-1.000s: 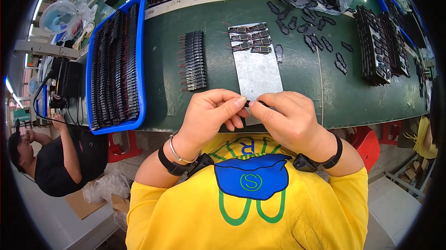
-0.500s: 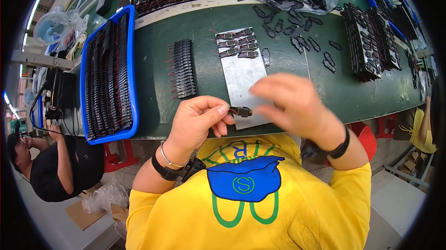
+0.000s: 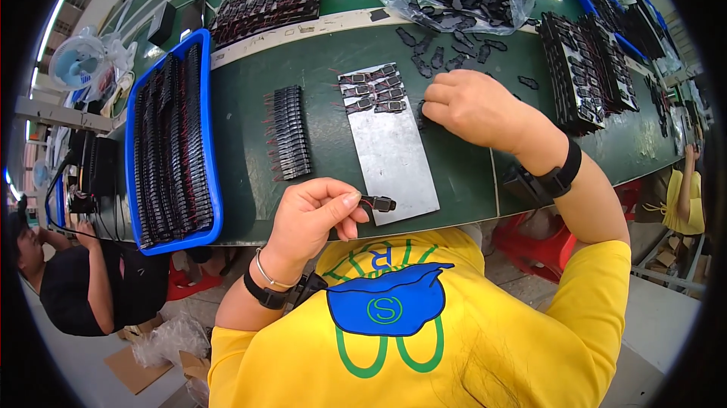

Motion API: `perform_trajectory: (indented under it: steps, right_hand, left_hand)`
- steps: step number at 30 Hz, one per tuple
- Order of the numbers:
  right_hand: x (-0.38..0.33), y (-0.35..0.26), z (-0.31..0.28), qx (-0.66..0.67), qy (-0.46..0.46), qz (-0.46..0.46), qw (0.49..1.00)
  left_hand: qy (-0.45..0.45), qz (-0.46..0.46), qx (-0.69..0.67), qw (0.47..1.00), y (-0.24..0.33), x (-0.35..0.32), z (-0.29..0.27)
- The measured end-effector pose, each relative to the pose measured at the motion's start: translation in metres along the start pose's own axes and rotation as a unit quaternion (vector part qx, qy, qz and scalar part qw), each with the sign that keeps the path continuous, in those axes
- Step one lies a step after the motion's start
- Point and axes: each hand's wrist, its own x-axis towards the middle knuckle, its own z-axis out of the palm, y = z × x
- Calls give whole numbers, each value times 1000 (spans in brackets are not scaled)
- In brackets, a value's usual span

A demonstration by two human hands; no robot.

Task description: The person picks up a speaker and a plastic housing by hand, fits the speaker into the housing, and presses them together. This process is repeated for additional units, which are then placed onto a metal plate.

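Pretty bright overall, tube light (image 3: 60, 8) glowing upper left, soft sheen on the green table (image 3: 463, 177), fisheye bending the edges, corners black.

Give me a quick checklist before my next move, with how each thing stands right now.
1. Part held in the left hand: ok, pinched by thumb and fingers.
2. Right hand gripping something: cannot tell, its grip is hidden.
3. Held part set down on the board: not ok, it is in the hand.
4. Units lined up on the board: ok, grouped at its far end.
5. Loose pieces sorted: not ok, they lie scattered beyond the right hand.
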Motion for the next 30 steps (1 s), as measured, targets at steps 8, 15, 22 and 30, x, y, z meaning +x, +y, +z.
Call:
perform_trajectory:
  steps: [8, 15, 22, 30]
  right_hand:
    - [0, 0, -12, 56, -2, 0, 998]
    - [-9, -11, -9, 163, 10, 100, 982]
    - [6, -19, -8, 130, -70, 174, 973]
    - [-15, -23, -8, 205, 91, 192, 955]
  left_hand:
    - [-1, 7, 7, 1000, -1, 2, 0]
    - [0, 6, 18, 1000, 0, 2, 1]
    - [-8, 15, 22, 1000, -2, 3, 1]
    - [-10, 25, 13, 1000, -3, 1, -1]
